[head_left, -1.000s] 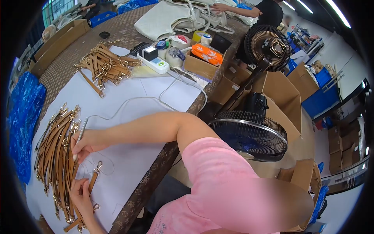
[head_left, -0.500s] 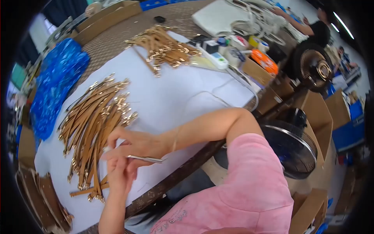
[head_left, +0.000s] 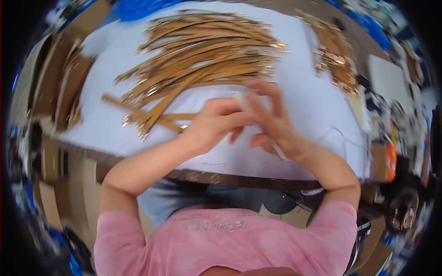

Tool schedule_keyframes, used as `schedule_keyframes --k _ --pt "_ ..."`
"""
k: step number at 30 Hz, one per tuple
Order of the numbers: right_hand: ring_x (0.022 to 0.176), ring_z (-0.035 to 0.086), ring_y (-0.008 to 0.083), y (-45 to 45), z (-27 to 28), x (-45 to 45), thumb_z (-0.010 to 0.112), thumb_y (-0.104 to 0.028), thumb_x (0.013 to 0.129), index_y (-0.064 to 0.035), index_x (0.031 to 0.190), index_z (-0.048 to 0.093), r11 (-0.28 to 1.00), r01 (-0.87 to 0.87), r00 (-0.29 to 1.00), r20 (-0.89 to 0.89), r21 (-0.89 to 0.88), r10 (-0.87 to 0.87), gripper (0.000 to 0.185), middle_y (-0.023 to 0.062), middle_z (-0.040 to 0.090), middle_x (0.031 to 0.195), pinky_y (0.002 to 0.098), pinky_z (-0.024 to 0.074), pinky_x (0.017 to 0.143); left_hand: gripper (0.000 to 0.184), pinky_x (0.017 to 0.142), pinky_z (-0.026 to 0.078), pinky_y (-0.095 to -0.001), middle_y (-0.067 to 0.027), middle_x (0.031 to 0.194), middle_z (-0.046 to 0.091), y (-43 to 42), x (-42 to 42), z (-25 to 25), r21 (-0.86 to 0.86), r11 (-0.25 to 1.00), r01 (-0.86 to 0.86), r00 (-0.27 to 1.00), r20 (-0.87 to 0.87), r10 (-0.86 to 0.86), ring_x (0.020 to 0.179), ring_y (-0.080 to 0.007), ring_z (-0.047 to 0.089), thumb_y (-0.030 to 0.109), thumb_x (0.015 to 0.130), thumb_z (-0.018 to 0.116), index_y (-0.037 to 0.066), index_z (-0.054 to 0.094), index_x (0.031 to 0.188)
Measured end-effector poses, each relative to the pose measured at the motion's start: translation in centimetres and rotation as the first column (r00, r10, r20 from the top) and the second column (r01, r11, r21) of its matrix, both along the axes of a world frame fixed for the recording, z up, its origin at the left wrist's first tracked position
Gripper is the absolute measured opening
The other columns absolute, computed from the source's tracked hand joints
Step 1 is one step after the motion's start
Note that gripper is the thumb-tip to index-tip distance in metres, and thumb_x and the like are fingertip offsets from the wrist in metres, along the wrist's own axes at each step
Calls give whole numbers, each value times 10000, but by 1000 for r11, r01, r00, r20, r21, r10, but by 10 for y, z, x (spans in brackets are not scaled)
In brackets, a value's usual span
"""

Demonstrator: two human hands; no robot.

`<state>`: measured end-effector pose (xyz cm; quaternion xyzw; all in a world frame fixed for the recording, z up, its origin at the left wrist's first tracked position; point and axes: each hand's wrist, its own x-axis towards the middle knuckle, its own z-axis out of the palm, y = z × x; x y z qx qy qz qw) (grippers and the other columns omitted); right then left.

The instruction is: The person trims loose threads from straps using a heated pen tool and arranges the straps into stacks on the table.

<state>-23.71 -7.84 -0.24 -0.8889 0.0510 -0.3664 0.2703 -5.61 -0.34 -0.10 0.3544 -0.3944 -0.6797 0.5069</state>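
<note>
My left hand (head_left: 212, 124) is closed, its fingertips meeting my right hand over the white sheet (head_left: 317, 110). My right hand (head_left: 278, 122) is curled round a thin silver tool (head_left: 280, 151), whose end sticks out below the palm; blur hides its kind. A small whitish piece (head_left: 241, 101) shows between the fingertips of both hands, too smeared to name. Just beyond my hands lies a spread of tan straps (head_left: 198, 50) with shiny gold-coloured metal ends. Several straps cross one another beside my left wrist.
A second pile of tan straps (head_left: 336, 57) lies at the right. Blue plastic (head_left: 142, 8) lies at the far edge. Brown cardboard (head_left: 69, 83) stands at the left, an orange package (head_left: 391, 162) and a fan (head_left: 403, 207) at the right. The table's dark edge (head_left: 221, 178) runs before my body.
My view has swung round to the left, so the straps now lie straight ahead. Both hands stay together above the sheet, and the silver tool is still in my right hand.
</note>
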Motion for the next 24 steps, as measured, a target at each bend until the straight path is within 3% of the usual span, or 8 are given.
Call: schedule_keyframes --k 9,11,13,14,16,17,21,24 --pt "1092 492 313 -10 -4 7 637 -538 815 -96 1347 549 935 109 994 48 -337 -99 698 157 412 1337 417 453 895 146 493 430 -217 -28 801 642 -8 6 -11 -61 998 23 971 -236 -37 630 -68 569 158 909 655 27 672 972" --pt "1105 505 291 -10 0 -3 483 -620 904 -37 1262 597 946 228 973 70 -231 -218 693 156 434 1313 415 457 899 134 506 445 -209 -28 811 648 -15 20 9 -69 994 84 954 295 -60 636 -58 573 168 905 663 51 668 971" --pt "1017 560 241 -26 -1 -10 216 -589 1004 42 1233 551 979 70 989 116 190 -94 750 161 487 1269 387 469 894 139 533 469 -246 -56 815 652 -16 33 29 -168 985 -45 785 603 139 624 -103 585 162 879 681 52 662 962" --pt "1017 560 241 -29 0 -11 216 -589 1004 42 1233 551 975 73 989 111 212 -98 750 161 487 1269 387 469 894 139 533 469 -246 -56 815 652 -16 38 23 -146 988 -44 787 604 124 624 -103 585 162 879 681 52 662 962" --pt "974 581 200 -35 2 -10 332 -467 1029 17 1146 591 496 -266 959 279 827 48 561 124 575 1126 373 484 900 146 523 457 -239 -36 776 615 -18 49 10 -264 964 16 549 808 212 595 -87 564 137 878 679 46 672 993" --pt "974 581 200 -35 -1 -7 332 -467 1029 17 1146 591 485 -267 959 280 833 46 561 124 575 1126 373 484 900 154 517 452 -235 -27 757 597 -17 51 4 -312 948 62 408 875 262 581 -79 553 124 878 677 44 677 1009" --pt "949 590 180 -32 -9 5 438 -283 1013 19 1080 600 345 -156 980 188 926 -61 349 96 611 1032 354 501 889 146 533 458 -260 -31 763 587 -12 45 -15 -438 869 231 335 874 352 598 -97 566 109 870 677 40 686 998" --pt "962 582 189 -28 -13 2 489 -138 971 19 1007 596 277 -194 980 199 941 9 193 99 597 1031 343 501 878 195 536 473 -259 -31 808 626 -11 38 -13 -289 954 81 491 845 214 624 -104 590 138 875 677 55 697 1050"
